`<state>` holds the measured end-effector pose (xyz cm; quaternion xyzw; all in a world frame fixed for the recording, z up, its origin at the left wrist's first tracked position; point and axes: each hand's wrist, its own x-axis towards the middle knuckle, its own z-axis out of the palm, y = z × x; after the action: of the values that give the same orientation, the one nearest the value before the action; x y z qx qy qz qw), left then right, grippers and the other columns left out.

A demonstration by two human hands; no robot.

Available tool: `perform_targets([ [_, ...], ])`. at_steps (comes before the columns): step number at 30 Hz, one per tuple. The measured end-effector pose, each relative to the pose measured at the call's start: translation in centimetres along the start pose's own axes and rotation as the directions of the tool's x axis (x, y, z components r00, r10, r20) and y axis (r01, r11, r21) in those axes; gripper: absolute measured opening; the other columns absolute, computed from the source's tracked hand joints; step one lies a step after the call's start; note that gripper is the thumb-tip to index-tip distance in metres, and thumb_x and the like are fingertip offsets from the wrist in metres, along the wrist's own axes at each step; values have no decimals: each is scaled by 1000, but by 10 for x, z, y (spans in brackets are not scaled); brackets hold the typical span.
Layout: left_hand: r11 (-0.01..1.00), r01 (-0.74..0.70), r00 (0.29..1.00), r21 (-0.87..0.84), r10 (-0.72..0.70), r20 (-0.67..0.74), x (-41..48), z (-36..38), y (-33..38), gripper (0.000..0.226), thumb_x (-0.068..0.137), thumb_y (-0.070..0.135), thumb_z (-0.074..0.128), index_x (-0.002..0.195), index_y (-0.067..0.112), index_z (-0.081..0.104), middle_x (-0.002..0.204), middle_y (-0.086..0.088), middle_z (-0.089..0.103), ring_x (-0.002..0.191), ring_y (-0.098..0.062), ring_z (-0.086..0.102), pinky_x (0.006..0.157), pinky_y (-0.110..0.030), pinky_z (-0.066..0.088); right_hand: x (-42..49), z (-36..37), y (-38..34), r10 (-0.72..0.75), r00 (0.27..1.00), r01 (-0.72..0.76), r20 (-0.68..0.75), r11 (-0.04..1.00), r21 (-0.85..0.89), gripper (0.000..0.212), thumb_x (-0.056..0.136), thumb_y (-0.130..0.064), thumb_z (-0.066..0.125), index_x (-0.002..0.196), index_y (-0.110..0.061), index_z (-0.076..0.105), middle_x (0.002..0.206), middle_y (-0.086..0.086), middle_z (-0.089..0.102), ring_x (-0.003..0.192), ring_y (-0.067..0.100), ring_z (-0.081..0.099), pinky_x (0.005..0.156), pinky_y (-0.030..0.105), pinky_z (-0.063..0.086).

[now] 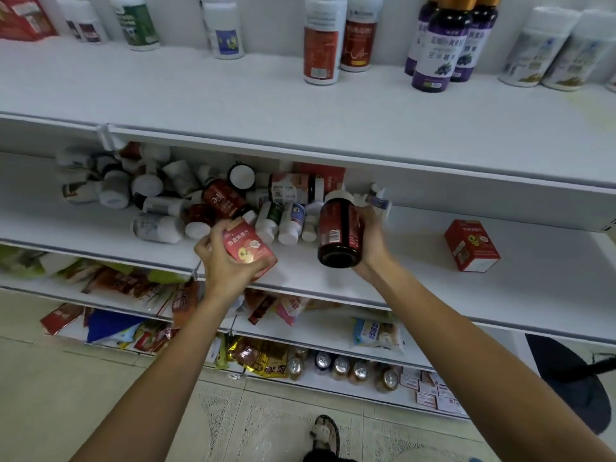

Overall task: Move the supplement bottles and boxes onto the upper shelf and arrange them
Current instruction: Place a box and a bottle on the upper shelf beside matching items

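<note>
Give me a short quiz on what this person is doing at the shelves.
1. True or false: the left hand holds a red box.
2. What does the right hand grip? A) a white bottle B) a dark bottle with a white cap C) a snack bag
3. Fill in: the second red box stands alone to the ____ of the bottle pile.

Key: 1 true; 2 B; 3 right.
</note>
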<state>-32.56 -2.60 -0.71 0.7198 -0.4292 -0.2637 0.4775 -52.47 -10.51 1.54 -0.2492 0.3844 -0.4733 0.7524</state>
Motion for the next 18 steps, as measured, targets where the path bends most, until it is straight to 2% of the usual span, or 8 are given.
perform_targets([
  [2,991,-19,996,-129,30,79,-8,-24,3,89,60,7,85,131,28,36,132,-7,40,108,-19,50,83,-24,45,-14,18,12,56,996,-58,70,998,33,41,93,-40,42,106,-4,55,81,12,63,66,24,64,64,32,55],
  [4,974,-26,991,-226,54,120,-21,-52,8,88,65,3,81,131,33,31,125,-5,48,106,-18,56,77,-20,49,-27,40,26,78,989,-74,125,997,-35,42,86,-38,57,111,-4,55,87,14,64,70,24,65,67,33,56],
  [7,959,-7,994,-282,36,99,-44,-93,18,98,70,-1,76,138,35,16,109,4,50,88,2,57,65,-10,48,-43,76,45,60,978,-26,198,985,-170,56,74,-29,73,119,-4,51,90,13,63,70,22,65,66,32,56],
  [9,956,-14,998,-294,30,51,-57,-120,23,101,70,-2,76,141,32,13,111,-1,50,86,2,56,62,-8,47,-53,102,58,32,959,41,282,967,-250,45,76,-26,69,114,-11,52,88,10,63,69,21,64,63,31,56],
  [11,945,-25,1000,-327,25,-6,-68,-150,29,97,70,-3,75,142,28,17,117,-5,50,85,-1,57,60,-6,47,-66,130,71,15,939,105,344,939,-327,32,81,-21,67,111,-18,55,91,7,64,70,16,65,61,28,54],
  [12,936,-40,999,-350,31,-33,-73,-166,30,94,69,-2,75,141,28,22,120,-5,52,85,-3,58,60,-6,47,-73,145,76,0,929,138,371,928,-346,33,82,-20,66,114,-19,56,96,6,64,72,14,65,62,26,54],
  [15,912,-107,994,-395,87,-70,-89,-212,30,87,61,6,77,132,36,37,124,-1,55,91,-6,61,64,-14,51,-86,188,95,-9,885,177,465,931,-319,56,75,-25,63,129,-23,50,112,4,60,84,14,63,69,30,52],
  [18,902,-141,986,-409,92,-137,-102,-252,23,84,66,2,75,127,44,36,127,0,52,100,-12,60,66,-21,55,-99,226,110,82,845,53,528,970,-237,59,78,-28,55,134,-13,45,107,12,60,81,23,63,69,33,54],
])
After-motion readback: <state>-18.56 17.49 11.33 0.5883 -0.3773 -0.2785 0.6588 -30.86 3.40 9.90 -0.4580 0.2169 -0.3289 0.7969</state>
